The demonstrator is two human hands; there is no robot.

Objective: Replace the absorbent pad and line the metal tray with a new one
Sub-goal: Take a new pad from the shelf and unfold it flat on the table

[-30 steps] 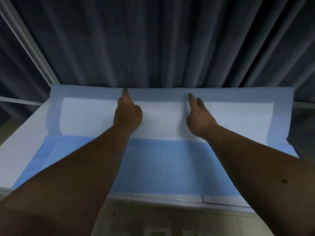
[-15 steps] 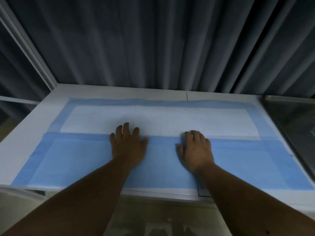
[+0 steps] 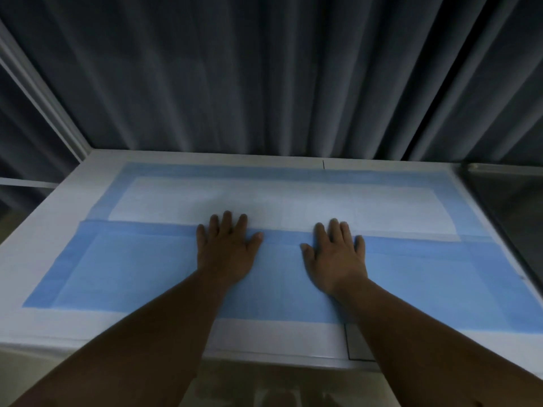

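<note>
Seen from above, a large absorbent pad lies spread across a white tray surface, its blue near half toward six o'clock and its white, blue-bordered half toward twelve o'clock. The left hand and right hand both lie palm-down on the pad near the centre, fingers straight and spread, gripping nothing, with fingertips over the line where blue meets white. Dark pleated curtains hang beyond at twelve o'clock, and a dark glass panel stands at three o'clock.
</note>
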